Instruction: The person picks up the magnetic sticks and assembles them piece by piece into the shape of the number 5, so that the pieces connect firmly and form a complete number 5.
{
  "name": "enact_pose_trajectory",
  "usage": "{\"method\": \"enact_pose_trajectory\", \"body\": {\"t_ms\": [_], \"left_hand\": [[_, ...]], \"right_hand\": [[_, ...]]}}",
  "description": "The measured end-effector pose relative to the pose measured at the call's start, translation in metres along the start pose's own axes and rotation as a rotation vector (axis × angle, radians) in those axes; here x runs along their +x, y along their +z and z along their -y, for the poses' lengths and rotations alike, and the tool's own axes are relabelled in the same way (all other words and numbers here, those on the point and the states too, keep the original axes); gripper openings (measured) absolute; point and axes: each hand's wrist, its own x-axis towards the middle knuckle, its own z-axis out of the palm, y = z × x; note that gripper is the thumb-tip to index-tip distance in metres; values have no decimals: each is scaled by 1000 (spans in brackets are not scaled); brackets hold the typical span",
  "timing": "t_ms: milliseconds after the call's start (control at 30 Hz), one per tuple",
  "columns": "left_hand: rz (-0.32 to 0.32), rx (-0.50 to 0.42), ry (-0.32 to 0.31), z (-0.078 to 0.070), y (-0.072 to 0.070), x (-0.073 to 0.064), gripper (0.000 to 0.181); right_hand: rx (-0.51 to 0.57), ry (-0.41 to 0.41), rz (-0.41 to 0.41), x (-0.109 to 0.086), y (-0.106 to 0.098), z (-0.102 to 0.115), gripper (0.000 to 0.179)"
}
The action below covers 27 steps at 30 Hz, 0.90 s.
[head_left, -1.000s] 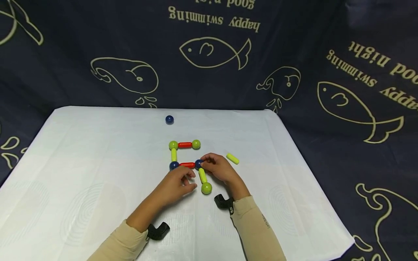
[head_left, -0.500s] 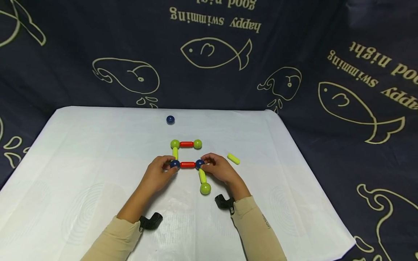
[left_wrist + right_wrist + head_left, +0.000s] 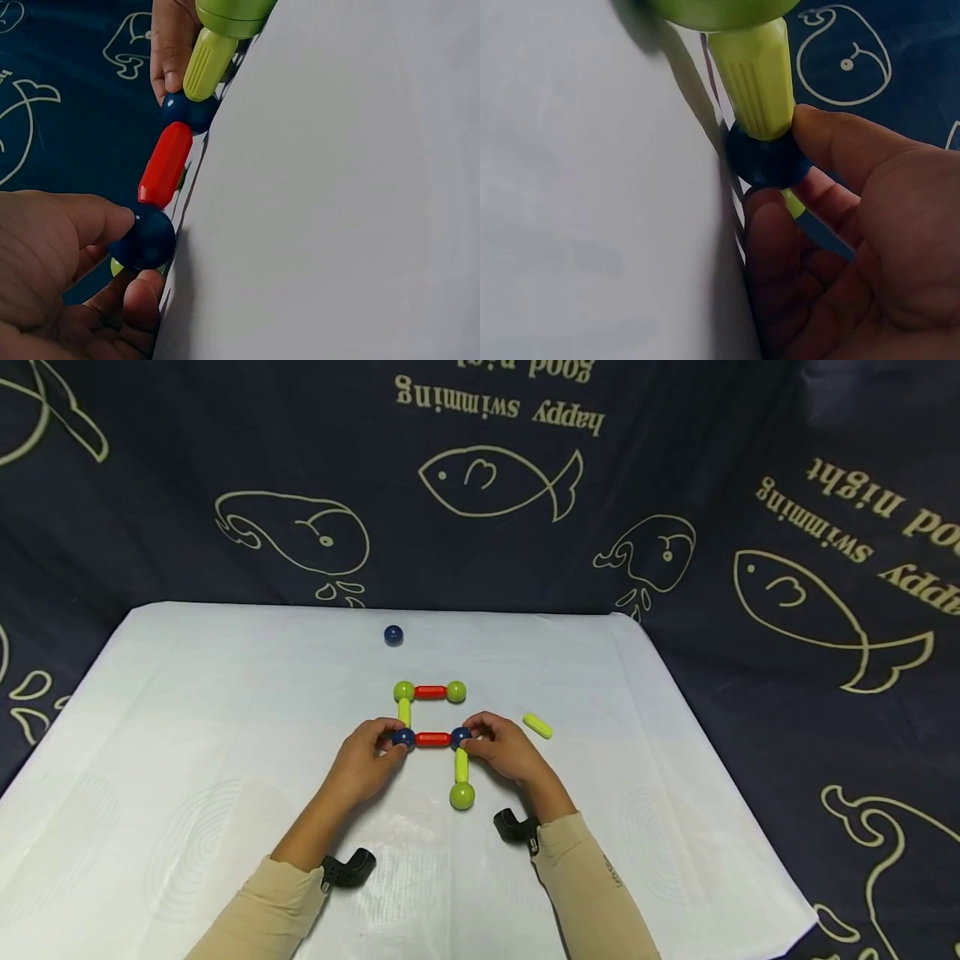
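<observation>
My left hand (image 3: 365, 762) pinches the left blue ball (image 3: 148, 238) between thumb and fingers. With my right hand (image 3: 510, 750) I pinch the right blue ball (image 3: 765, 156). A red rod (image 3: 432, 740) joins these two balls. From the left blue ball a yellow-green rod (image 3: 405, 711) runs away from me to a green ball (image 3: 404, 691), and a second red rod (image 3: 431, 692) links that one to another green ball (image 3: 456, 692). Towards me, a yellow-green rod (image 3: 461, 767) runs from the right blue ball to a nearer green ball (image 3: 462, 796).
A loose yellow-green rod (image 3: 537, 725) lies right of my right hand. One loose blue ball (image 3: 393, 635) sits near the far edge of the white-covered table (image 3: 225, 677). Dark cloth (image 3: 495, 560) with fish drawings hangs behind.
My left hand has moved left and away from me and now grips the left blue ball. The near yellow-green rod and its green ball have swung left, now pointing straight towards me.
</observation>
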Motion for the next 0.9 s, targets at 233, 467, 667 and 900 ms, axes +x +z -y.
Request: {"method": "enact_pose_trajectory", "body": {"t_ms": [233,467,667,900], "left_hand": [[6,-2,3,0,-1,0,30],[10,-11,9,0,-1,0,30],[5,-18,9,1,-1,0,29],[9,-21,-5,0,-1,-1,30]], "right_hand": [[32,-4,-3,-1,0,0,22],[22,-16,-9,0,1,-1,22],[6,-21,-17,0,1,-1,22],[1,-18,-17,1,2,-2,24]]}}
